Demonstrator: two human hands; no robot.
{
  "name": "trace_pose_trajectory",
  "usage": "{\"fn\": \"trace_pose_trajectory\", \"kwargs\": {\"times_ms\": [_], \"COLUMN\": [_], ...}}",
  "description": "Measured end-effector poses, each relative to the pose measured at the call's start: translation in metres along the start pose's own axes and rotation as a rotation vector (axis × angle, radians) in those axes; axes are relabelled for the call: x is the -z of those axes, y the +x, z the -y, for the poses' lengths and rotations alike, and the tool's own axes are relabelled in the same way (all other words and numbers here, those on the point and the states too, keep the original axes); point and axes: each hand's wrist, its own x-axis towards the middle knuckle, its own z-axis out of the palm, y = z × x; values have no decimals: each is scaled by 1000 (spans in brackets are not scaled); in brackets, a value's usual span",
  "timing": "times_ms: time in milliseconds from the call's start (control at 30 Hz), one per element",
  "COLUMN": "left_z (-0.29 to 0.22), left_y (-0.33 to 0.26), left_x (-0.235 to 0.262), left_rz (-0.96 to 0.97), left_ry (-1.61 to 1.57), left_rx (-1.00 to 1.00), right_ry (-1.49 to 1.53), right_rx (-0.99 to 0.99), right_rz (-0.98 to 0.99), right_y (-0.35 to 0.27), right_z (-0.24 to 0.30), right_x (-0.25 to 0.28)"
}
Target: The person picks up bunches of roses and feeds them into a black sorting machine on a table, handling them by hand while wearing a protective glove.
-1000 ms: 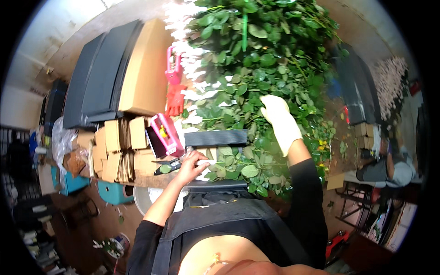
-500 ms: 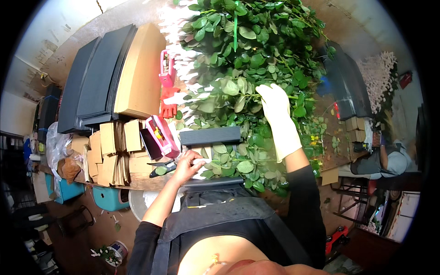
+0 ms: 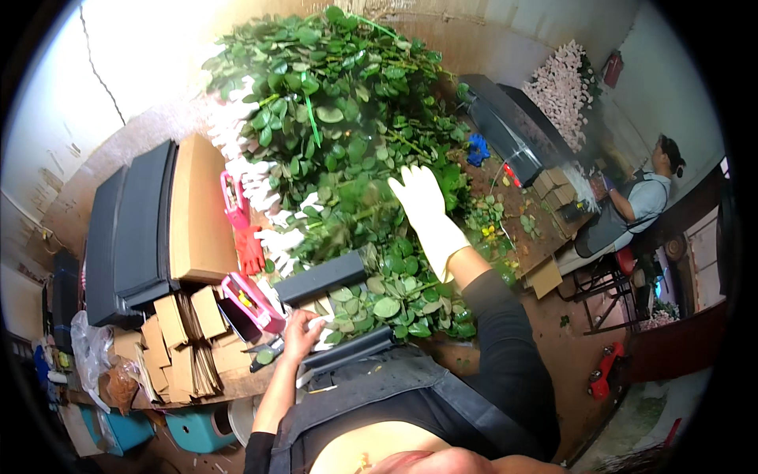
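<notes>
The right hand (image 3: 422, 197), in a pale rubber glove, lay spread on the heap of green leafy stems (image 3: 347, 134) stretching ahead, while the bare left hand (image 3: 302, 332) curled nearer at the bench (image 3: 229, 383) edge, its grip unclear.

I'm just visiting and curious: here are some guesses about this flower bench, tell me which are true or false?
1. The right hand wears a pale glove. True.
2. The left hand is gloved too. False: it is bare.
3. The gloved hand rests on the heap of green leafy stems. True.
4. The red glove is on the floor. False: it lies on the bench beside the cardboard sheets.
5. Another person sits at the far right. True.
</notes>
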Motion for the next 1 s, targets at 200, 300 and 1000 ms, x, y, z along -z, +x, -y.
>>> {"fn": "trace_pose_trajectory", "kwargs": {"times_ms": [200,300,1000], "left_z": [-3,-4,-11], "left_y": [3,5,6], "left_x": [5,4,3], "left_rz": [32,40,73], "left_ry": [44,-6,2], "left_rx": [-31,58,78], "right_ry": [347,262,567], "right_rx": [60,313,-233], "right_rz": [368,604,-724], "right_y": [11,9,278], "right_z": [50,58,-117], "right_x": [-54,-78,26]}}
